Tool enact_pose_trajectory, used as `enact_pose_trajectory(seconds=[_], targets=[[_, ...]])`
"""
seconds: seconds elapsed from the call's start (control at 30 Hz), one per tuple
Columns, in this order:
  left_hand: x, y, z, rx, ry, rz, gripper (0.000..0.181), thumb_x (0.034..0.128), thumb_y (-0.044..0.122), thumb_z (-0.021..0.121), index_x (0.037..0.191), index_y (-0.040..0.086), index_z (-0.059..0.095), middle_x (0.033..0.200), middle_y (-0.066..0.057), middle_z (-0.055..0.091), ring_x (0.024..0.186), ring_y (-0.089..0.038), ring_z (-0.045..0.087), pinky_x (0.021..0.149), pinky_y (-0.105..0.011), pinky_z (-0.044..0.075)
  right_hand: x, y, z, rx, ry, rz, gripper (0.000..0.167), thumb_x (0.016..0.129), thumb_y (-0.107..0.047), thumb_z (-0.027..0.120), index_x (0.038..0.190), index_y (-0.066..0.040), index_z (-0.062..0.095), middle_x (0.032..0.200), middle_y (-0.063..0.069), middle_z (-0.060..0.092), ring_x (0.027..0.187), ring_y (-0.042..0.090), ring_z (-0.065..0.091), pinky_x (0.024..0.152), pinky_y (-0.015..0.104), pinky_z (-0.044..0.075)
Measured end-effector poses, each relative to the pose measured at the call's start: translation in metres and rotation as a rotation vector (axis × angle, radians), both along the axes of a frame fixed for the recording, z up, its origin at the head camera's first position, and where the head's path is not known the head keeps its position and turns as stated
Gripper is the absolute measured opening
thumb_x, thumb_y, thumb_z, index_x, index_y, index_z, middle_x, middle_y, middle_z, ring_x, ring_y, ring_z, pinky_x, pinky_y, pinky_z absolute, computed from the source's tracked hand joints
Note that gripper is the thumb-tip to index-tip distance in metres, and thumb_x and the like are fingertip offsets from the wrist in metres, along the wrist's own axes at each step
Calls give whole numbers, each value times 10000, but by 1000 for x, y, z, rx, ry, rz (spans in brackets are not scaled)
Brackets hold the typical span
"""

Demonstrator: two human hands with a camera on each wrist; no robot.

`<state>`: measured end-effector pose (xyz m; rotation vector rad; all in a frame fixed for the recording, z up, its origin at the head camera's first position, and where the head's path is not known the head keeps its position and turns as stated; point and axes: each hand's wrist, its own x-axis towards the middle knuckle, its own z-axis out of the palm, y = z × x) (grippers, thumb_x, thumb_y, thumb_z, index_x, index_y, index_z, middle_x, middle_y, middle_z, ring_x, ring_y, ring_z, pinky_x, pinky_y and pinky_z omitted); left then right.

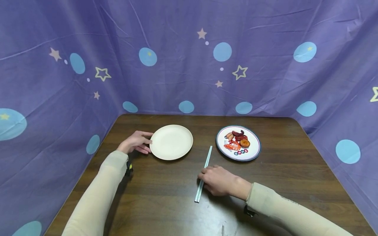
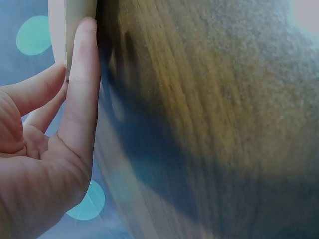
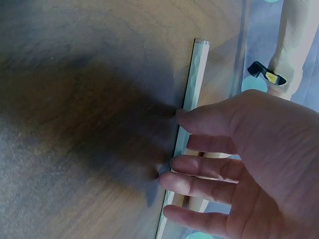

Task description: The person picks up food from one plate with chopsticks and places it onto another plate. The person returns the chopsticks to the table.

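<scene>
My left hand [image 1: 137, 142] is at the left rim of a plain cream plate [image 1: 171, 142]. In the left wrist view the thumb lies on one face of the plate's edge [image 2: 75, 30], and the forefinger extends along the other. A pair of pale green chopsticks [image 1: 208, 157] slants across the middle of the table. Curled over them near their middle, my right hand [image 1: 220, 180] has its thumb and fingertips on the sticks. The right wrist view shows one end of the chopsticks [image 3: 197, 69] sticking out past the thumb. Part of them is hidden behind the fingers.
A white plate with a blue rim [image 1: 252, 154], printed with pictures of food, stands to the right of the chopsticks. The brown wooden table [image 1: 159, 209] meets a purple curtain [image 1: 183, 78] with stars and blue dots at its back and sides.
</scene>
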<state>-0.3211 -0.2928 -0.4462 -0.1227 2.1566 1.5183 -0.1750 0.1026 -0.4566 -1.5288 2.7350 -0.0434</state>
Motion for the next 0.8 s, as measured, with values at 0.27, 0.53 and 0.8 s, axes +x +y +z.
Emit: enact_pose_trajectory(seconds=[0.27, 0.53, 0.8], targets=[[0, 2, 4, -1, -13, -1, 672, 1032, -20, 610, 1637, -11, 317, 988, -214, 735, 699, -264, 763, 690, -412, 689, 1, -4, -1, 18, 27, -9, 169, 916, -242, 799, 988, -157, 672, 933, -5, 621, 906, 185, 651, 728, 400, 590], [0, 2, 3, -3, -15, 2, 677, 1025, -28, 610, 1636, -14, 317, 947, -216, 735, 684, -260, 757, 687, -412, 689, 7, -9, -2, -13, 19, 3, 136, 937, -233, 770, 971, -156, 663, 906, -16, 612, 896, 177, 645, 703, 368, 606], [-1, 4, 3, -18, -4, 7, 672, 1016, -42, 605, 1629, -19, 332, 959, -234, 734, 682, -273, 760, 677, -409, 689, 10, -15, -3, -11, 55, 11, 157, 924, -236, 772, 914, -161, 635, 860, -14, 617, 839, 176, 657, 646, 364, 600]])
